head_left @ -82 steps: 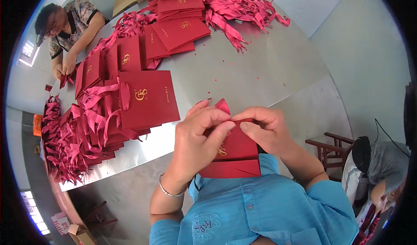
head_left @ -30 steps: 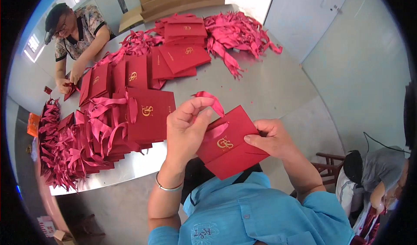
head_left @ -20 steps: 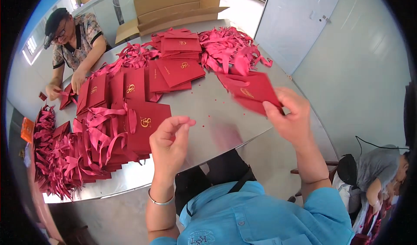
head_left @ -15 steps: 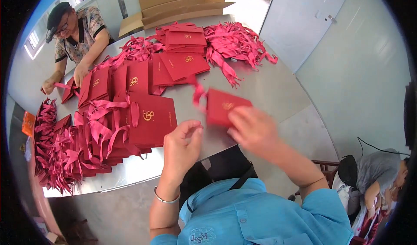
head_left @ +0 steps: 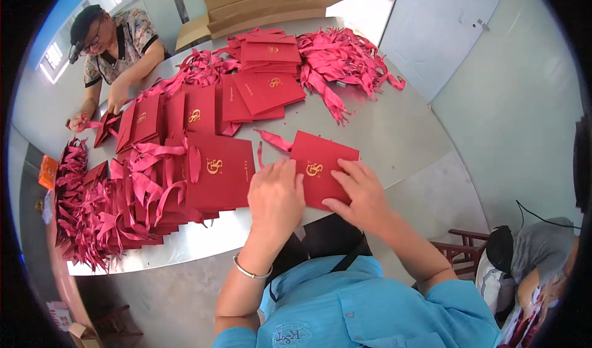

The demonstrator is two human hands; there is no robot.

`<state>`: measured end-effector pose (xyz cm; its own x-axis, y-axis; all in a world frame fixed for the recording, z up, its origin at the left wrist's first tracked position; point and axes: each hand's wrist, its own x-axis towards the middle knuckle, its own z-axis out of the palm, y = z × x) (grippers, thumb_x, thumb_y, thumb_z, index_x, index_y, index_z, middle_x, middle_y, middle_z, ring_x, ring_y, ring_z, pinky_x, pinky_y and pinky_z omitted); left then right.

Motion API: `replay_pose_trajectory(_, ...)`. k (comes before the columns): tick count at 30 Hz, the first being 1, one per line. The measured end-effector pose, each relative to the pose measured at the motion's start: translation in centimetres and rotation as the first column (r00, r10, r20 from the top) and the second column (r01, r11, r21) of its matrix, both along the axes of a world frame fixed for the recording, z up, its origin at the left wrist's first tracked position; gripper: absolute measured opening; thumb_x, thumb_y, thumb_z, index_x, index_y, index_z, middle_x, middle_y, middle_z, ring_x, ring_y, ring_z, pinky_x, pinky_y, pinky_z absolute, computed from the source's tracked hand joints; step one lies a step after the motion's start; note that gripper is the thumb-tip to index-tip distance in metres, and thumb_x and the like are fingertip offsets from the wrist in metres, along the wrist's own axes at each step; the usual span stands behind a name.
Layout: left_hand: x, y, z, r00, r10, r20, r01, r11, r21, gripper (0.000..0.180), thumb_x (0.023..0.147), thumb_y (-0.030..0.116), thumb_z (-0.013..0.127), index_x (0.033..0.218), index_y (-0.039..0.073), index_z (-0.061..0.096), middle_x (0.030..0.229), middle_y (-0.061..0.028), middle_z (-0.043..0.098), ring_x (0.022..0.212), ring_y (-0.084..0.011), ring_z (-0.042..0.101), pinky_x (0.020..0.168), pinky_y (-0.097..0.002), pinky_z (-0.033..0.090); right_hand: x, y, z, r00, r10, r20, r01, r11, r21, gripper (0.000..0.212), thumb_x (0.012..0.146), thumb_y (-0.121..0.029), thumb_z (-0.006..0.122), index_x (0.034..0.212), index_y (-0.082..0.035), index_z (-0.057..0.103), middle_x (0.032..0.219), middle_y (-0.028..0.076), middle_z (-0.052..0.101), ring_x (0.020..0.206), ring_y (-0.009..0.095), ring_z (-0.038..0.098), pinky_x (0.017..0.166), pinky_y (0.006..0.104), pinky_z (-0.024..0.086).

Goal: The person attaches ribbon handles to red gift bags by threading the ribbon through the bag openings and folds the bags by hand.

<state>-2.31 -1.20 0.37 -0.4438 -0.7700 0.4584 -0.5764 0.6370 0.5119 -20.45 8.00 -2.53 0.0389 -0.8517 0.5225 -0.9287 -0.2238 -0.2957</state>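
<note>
A flat red paper gift bag (head_left: 313, 163) with a gold emblem lies tilted on the metal table in front of me, its pink ribbon (head_left: 275, 139) trailing off the upper left. My left hand (head_left: 275, 195) is closed at the bag's left edge, thumb toward the front and the other fingertips partly hidden. Across the right edge and lower right corner, my right hand (head_left: 361, 197) rests with fingers spread. Left of my hands stands a packed row of similar bags, the nearest a larger-looking red bag (head_left: 225, 174) with pink ribbon handles (head_left: 151, 175) beside it.
Behind lie stacked red bags (head_left: 269, 53) and a heap of pink ribbons (head_left: 345, 64). An opened cardboard box (head_left: 265, 6) stands at the table's far edge (head_left: 320, 21). Across the table, a co-worker (head_left: 117, 49) handles a bag. Another person (head_left: 542, 255) sits at the lower right, near a wooden chair (head_left: 459, 249).
The bag has moved down toward me and turned its front more squarely up. My left hand has come right to its edge; my right hand has spread over its right side.
</note>
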Motion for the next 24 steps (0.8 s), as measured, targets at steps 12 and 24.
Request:
replay_pose_trajectory(12, -1.3, -0.3, -5.6, 0.989, -0.047, 0.138, 0.075, 0.976, -0.206, 0.035, 0.085, 0.009, 0.061, 0.116, -0.007, 0.056, 0.126, -0.0308, 0.054, 0.121, -0.0442, 0.051, 0.109, -0.0513, 0.033, -9.6, -9.2, -0.5, 0.935, -0.146, 0.324, 0.152, 0.988, 0.008, 0.026, 0.080, -0.015, 0.072, 0.102, -0.001, 0.066, 0.103, 0.015, 0.067, 0.088, 0.028, 0.065, 0.073, 0.0370, 0.053)
replay_pose_trajectory(24, -1.4, -0.2, -5.4, 0.991, -0.054, 0.126, 0.076, 0.981, -0.180, 0.035, 0.084, 0.007, 0.060, 0.116, -0.007, 0.057, 0.126, -0.0305, 0.054, 0.120, -0.0430, 0.051, 0.109, -0.0506, 0.032, -13.7, -20.8, 1.7, 0.928, -0.327, 0.179, 0.370, 0.867, -0.332, 0.020, 0.078, -0.018, 0.072, 0.093, -0.006, 0.068, 0.088, 0.013, 0.062, 0.088, 0.032, 0.060, 0.079, 0.0429, 0.049)
